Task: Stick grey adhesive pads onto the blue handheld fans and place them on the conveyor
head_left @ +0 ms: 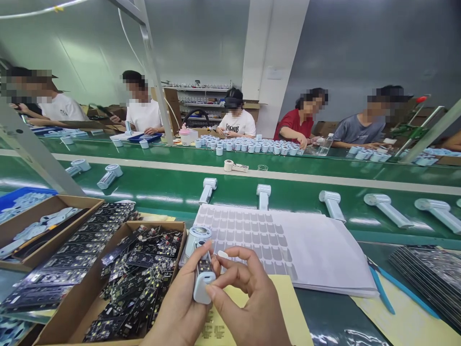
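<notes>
A light-blue handheld fan (204, 288) is held with its handle end towards me and its round head pointing away. The handle's side stands open, and a dark circuit board (205, 265) shows inside it. My left hand (185, 298) is wrapped round the handle from the left. My right hand (248, 293) is closed at the handle's end, thumb and a fingertip pressed on its right edge. A small white piece (222, 253) shows by the right fingers; whether they grip it I cannot tell. Below the hands lies a yellow sheet (284, 307).
A sheet of grey labels (248, 235) lies beyond my hands. Left stands a cardboard box (182, 235) of circuit boards. Blue tweezers (385, 290) and stacked boards (428, 274) lie right. Fan bodies (264, 196) rest on the green conveyor (162, 185); several co-workers sit across it.
</notes>
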`<state>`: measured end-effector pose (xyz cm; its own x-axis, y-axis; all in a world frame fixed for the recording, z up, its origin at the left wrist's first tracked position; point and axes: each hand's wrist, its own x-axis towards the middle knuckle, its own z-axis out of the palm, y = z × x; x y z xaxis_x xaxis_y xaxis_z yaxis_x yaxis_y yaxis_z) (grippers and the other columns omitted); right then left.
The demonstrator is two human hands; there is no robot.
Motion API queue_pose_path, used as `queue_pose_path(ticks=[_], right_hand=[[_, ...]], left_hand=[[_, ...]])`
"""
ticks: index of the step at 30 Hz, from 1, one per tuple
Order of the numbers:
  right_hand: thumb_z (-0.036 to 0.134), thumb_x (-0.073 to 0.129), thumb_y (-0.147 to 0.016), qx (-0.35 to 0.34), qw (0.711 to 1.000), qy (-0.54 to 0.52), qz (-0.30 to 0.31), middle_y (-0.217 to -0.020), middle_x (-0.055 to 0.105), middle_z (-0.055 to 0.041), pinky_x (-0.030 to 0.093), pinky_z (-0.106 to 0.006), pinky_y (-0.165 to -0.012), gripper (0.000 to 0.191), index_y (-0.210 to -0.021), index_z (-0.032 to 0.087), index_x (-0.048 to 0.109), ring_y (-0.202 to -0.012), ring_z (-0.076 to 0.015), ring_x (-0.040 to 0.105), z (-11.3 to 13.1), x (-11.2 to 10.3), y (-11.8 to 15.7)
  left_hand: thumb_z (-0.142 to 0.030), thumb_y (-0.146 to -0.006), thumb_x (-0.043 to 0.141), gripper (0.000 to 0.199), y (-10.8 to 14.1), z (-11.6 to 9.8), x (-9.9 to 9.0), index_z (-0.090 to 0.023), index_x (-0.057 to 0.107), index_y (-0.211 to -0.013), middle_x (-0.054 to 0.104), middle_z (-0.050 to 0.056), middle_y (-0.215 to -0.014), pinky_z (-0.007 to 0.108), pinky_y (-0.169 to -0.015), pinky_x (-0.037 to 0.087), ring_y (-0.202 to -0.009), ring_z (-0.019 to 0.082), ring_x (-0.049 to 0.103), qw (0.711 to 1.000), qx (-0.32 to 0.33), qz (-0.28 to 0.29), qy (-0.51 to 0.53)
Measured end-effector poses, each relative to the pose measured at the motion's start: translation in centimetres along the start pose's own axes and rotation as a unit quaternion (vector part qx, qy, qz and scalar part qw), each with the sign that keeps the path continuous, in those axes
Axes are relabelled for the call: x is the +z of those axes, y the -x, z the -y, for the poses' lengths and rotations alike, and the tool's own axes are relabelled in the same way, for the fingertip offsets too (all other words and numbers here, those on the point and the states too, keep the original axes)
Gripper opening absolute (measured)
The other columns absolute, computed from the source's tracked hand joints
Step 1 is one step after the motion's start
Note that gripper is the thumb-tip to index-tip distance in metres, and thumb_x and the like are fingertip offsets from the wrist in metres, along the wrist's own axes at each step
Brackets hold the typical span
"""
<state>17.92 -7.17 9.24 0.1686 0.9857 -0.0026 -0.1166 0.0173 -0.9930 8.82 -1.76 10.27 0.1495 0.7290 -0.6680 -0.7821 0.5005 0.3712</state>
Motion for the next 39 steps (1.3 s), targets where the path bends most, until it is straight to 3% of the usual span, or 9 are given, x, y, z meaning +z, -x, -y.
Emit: queue_pose_path(ticks=[6,10,13,16,25,28,31,35,39], right_hand=[[0.024,0.068,-0.070,-0.055,0.996,0.065,-0.004,-0.071,0.073,0.0033,0.046,-0.043,-0.106,0.042,-0.111,0.027,0.056,-0.108,-0.0263,0.069,-0.9,0.0,0.4],[0.025,0.079,-0.065,-0.107,0.983,0.141,-0.044,-0.097,0.069,-0.0007,0.054,-0.039,-0.094,0.076,-0.134,0.029,0.046,-0.103,-0.0260,0.069,-1.2,-0.5,0.1],[0.028,0.084,-0.060,-0.022,0.993,0.113,0.011,-0.122,0.058,-0.0056,0.058,-0.035,-0.086,0.093,-0.142,0.029,0.040,-0.105,-0.0249,0.065,-1.0,-1.4,-0.8],[0.040,0.069,-0.080,0.044,0.993,0.023,0.110,-0.123,0.058,-0.0074,0.058,-0.033,-0.086,0.068,-0.141,0.026,0.042,-0.105,-0.0224,0.064,-1.2,-2.0,-1.4],[0.028,0.080,-0.069,-0.120,0.985,0.105,0.064,-0.152,0.040,-0.0094,0.055,-0.040,-0.092,0.093,-0.148,0.033,0.033,-0.128,-0.0309,0.052,-3.6,-2.0,0.5],[0.039,0.071,-0.081,-0.030,0.997,0.054,0.042,-0.139,0.054,-0.0097,0.057,-0.033,-0.079,0.061,-0.137,0.030,0.047,-0.123,-0.0289,0.056,-4.3,-3.4,0.7],[0.036,0.065,-0.086,0.027,0.992,0.113,0.041,-0.126,0.058,-0.0086,0.053,-0.025,-0.064,0.014,-0.089,0.022,0.066,-0.103,-0.0242,0.063,-4.9,-4.4,0.9],[0.017,0.064,-0.078,0.024,0.976,0.195,0.092,-0.099,0.060,-0.0035,0.044,-0.023,-0.055,0.007,-0.072,0.020,0.062,-0.071,-0.0148,0.060,-5.6,-4.1,1.6],[0.008,0.059,-0.076,-0.053,0.943,0.317,0.091,-0.092,0.061,-0.0011,0.046,-0.026,-0.064,0.014,-0.073,0.021,0.059,-0.073,-0.0152,0.061,-6.0,-3.5,2.3]], left_hand=[[-0.011,-0.090,0.056,0.014,0.1,0.4,-0.1,-0.016,0.055,-0.078,0.058,0.001,-0.059,0.015,-0.047,0.052,-0.047,0.008,0.059,1.000,-0.008,0.011,0.011],[-0.009,-0.090,0.057,0.014,0.8,0.8,-0.2,-0.016,0.057,-0.078,0.061,0.002,-0.062,0.015,-0.052,0.054,-0.050,0.007,0.061,1.000,-0.022,0.014,0.011],[-0.004,-0.089,0.055,0.012,1.5,0.9,0.0,-0.013,0.060,-0.083,0.060,0.002,-0.061,0.013,-0.048,0.051,-0.046,0.005,0.058,0.999,-0.050,-0.004,-0.006],[-0.002,-0.087,0.056,0.012,1.7,0.9,0.2,-0.012,0.063,-0.085,0.060,0.001,-0.060,0.014,-0.041,0.050,-0.043,0.007,0.058,0.999,-0.046,0.000,-0.026],[-0.013,-0.088,0.061,0.003,1.5,-0.1,0.0,-0.011,0.062,-0.086,0.062,0.005,-0.066,0.015,-0.045,0.053,-0.046,0.009,0.061,0.997,-0.068,-0.020,-0.025],[-0.009,-0.088,0.059,0.009,1.4,-1.0,-1.1,-0.008,0.064,-0.080,0.063,0.007,-0.065,0.019,-0.049,0.057,-0.050,0.012,0.064,0.995,-0.052,-0.005,-0.087],[0.001,-0.077,0.064,0.011,1.3,-1.5,-2.7,-0.008,0.070,-0.081,0.072,0.012,-0.078,0.029,-0.071,0.062,-0.072,0.021,0.073,0.981,0.043,0.003,-0.189],[-0.009,-0.072,0.072,0.015,1.1,-1.2,-4.7,-0.011,0.074,-0.086,0.076,0.013,-0.095,0.032,-0.095,0.053,-0.100,0.027,0.071,0.949,0.090,0.062,-0.297],[-0.017,-0.065,0.077,0.021,0.7,-0.5,-5.6,-0.013,0.075,-0.086,0.076,0.014,-0.100,0.035,-0.100,0.048,-0.109,0.031,0.067,0.936,0.095,0.055,-0.335]])
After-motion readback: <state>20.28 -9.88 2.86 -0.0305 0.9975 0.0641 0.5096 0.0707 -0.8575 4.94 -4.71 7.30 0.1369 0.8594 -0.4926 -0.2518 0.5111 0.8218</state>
